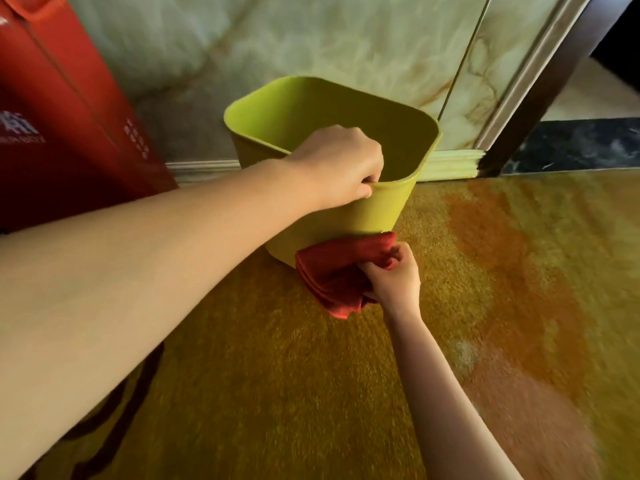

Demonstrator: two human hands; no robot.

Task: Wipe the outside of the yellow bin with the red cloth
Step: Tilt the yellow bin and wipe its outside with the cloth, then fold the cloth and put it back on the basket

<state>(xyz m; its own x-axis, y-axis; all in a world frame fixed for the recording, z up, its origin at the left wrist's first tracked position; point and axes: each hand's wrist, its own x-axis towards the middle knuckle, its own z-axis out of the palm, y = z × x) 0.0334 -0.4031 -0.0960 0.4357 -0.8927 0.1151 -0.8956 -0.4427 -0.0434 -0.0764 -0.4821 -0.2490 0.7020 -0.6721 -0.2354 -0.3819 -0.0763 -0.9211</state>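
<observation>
The yellow bin [377,209] stands on the carpet near the wall, tilted a little, its open top facing me. My left hand [341,166] grips the near rim, fingers curled inside and thumb outside. My right hand [393,277] is closed on the folded red cloth [337,271], which presses against the bin's lower outside wall at its near bottom corner. The bin's inside looks empty.
A yellow-orange carpet [485,289] covers the floor. A tall red box [65,116] leans at the left beside the bin. A marble wall [311,39] with a skirting board runs behind, and a dark door frame [540,88] stands at the right.
</observation>
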